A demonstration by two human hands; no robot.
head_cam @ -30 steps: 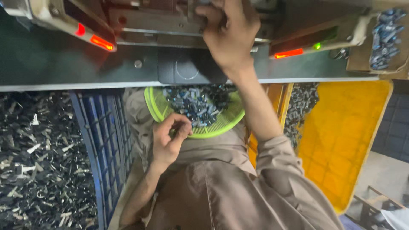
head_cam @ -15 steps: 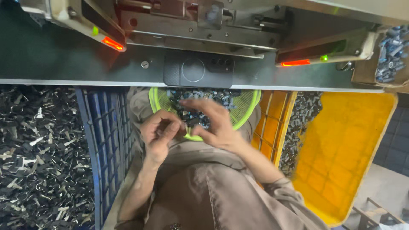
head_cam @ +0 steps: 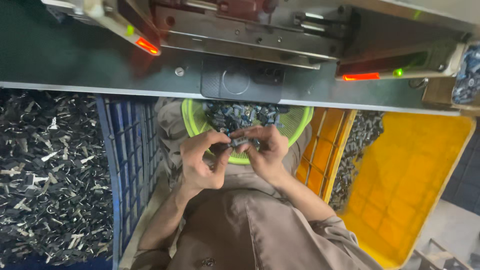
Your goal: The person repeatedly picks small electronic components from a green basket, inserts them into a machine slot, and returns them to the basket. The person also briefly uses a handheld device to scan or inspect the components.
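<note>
One small dark part (head_cam: 239,141), boxy, pinched between my left hand (head_cam: 200,160) and right hand (head_cam: 267,152) fingers. One green basket (head_cam: 192,120); two crates: blue (head_cam: 127,165) left, yellow (head_cam: 410,185) right.

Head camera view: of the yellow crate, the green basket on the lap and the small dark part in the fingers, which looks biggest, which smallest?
1. Yellow crate, though partly cut off by the frame.
2. Green basket, partly under the bench.
3. Small dark part, pinched between left hand and right hand.
</note>
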